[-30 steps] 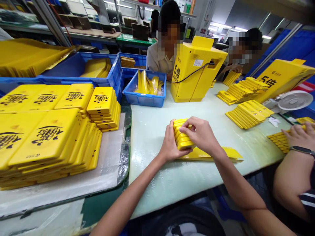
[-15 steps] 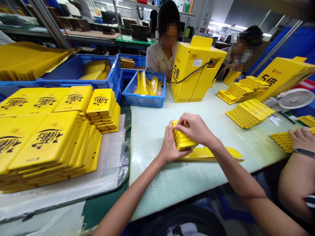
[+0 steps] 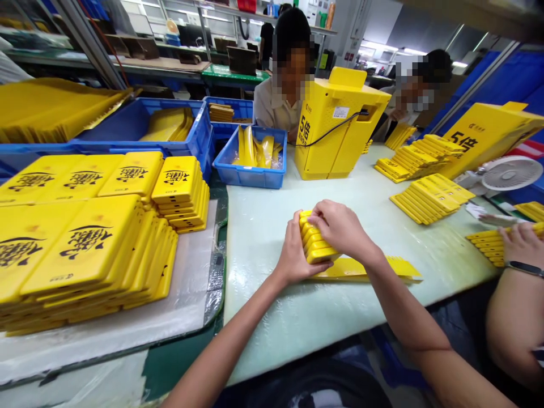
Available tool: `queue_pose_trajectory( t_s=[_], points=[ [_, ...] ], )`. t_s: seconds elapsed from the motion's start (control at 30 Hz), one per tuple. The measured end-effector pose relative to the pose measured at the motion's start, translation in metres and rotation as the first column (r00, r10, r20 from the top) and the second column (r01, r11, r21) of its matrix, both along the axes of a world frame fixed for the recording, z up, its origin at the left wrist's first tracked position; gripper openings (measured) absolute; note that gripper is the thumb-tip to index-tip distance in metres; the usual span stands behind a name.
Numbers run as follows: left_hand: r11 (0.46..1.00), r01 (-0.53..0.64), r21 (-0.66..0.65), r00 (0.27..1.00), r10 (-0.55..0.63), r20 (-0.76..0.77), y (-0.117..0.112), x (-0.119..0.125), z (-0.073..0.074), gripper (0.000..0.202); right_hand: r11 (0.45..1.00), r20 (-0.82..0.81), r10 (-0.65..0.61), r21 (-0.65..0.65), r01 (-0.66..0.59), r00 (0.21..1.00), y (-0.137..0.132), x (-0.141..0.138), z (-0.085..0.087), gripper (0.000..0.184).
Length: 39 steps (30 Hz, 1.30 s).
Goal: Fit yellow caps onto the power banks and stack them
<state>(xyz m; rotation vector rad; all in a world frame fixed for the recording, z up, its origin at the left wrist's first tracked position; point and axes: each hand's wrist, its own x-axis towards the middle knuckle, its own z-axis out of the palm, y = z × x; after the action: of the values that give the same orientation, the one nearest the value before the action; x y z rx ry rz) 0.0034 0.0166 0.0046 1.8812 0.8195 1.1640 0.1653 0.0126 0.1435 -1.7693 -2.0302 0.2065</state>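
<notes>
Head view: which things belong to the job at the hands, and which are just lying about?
In the job: left hand, right hand, stack of yellow plastic casings, flat yellow strip.
Lying about: blue plastic crate, yellow cabinet, white desk fan.

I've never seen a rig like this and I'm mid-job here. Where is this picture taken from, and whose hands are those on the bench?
This view comes from a camera worn on a person's head, looking down at their own two bare hands; there is no machine. Their left hand and right hand grip a stack of yellow cases on a pale workbench, beside flat yellow pieces. The hand at far right, with a wristband, is a co-worker's. A blue crate stands further along.
</notes>
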Motion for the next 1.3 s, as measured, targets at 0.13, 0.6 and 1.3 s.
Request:
queue_pose_trajectory(
  t_s=[0.13, 0.6, 1.3],
  points=[
    [0.999, 0.001, 0.039, 1.000, -0.001, 0.002, -0.001, 0.000, 0.001, 0.150, 0.940, -0.045, -0.327, 0.083, 0.330, 0.944, 0.013, 0.026, 0.006, 0.021],
    [1.000, -0.020, 0.008, 1.000, 0.019, 0.017, 0.000, -0.002, -0.003, 0.149, 0.986, -0.249, 0.023, 0.168, 0.020, 0.968, 0.020, 0.011, 0.009, 0.017],
    [1.000, -0.018, 0.006, 1.000, 0.018, 0.019, 0.000, -0.003, 0.003, 0.138, 0.979, -0.193, 0.194, -0.023, -0.202, 0.962, 0.039, -0.005, 0.007, 0.012]
  ],
)
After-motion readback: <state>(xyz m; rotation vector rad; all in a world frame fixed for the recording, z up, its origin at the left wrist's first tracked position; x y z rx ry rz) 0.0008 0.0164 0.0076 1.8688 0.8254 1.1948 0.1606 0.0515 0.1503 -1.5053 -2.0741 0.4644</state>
